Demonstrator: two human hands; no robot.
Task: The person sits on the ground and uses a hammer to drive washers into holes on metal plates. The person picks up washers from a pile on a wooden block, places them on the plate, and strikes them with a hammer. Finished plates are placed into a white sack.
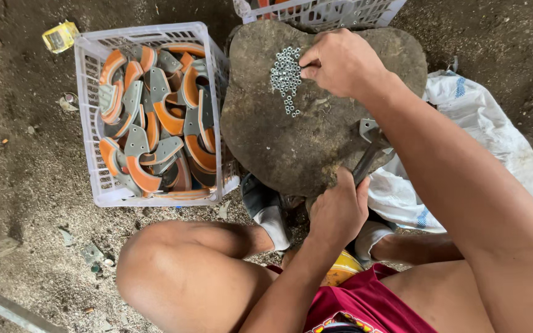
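Two hands at a round stone block (291,148).
Right hand (340,61) pinches small nuts (285,71); left hand (339,209) grips a metal tool (370,154). White crate (87,123) of curved parts sits beside.

I see my right hand (338,61) picking at small nuts (285,71) on the stone slab (291,148); my left hand (338,209) grips a hammer (371,148)

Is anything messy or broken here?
Nothing looks broken. The small nuts lie in a loose heap on the stone by the right hand. Bits of scrap and a yellow wrapper litter the dirt floor.
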